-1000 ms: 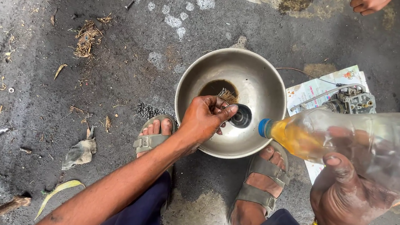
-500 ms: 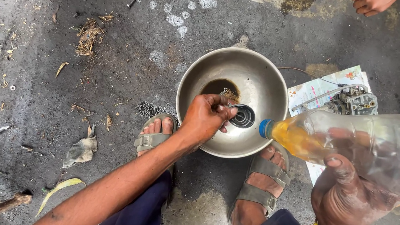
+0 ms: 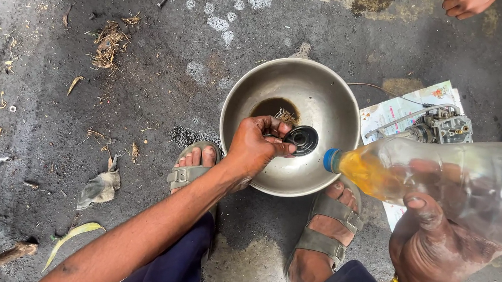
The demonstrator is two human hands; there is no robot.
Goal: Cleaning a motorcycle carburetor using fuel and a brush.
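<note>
A small round black part (image 3: 301, 140) is held over a steel bowl (image 3: 328, 99) on an oil-stained workshop floor (image 3: 145, 88), pinched in the grip of the left hand (image 3: 253, 147), whose fingers are clenched around its rim. A clear plastic bottle (image 3: 444, 178) of amber liquid is grasped from below by the right hand (image 3: 437, 251) and tipped on its side, its blue-ringed neck (image 3: 330, 159) brought just beside the part and above the bowl's near rim. A dark pool of dirty liquid (image 3: 272, 107) is seen at the bottom of the bowl, with a worn brush (image 3: 288, 117) lying at its edge. The step in hand is judged to be a rinse of the part over the bowl, with the bottle set to pour; no stream can be made out at the neck. The next move is thought to call for a slightly steeper tilt, with the part kept under the neck so that run-off is caught by the bowl and not by the sandalled feet (image 3: 328, 228) just beside it. A carburettor-like metal assembly (image 3: 442, 126) is laid on a printed sheet (image 3: 389, 111) to the right, and another person's hand (image 3: 463, 4) is visible at the top edge.
</note>
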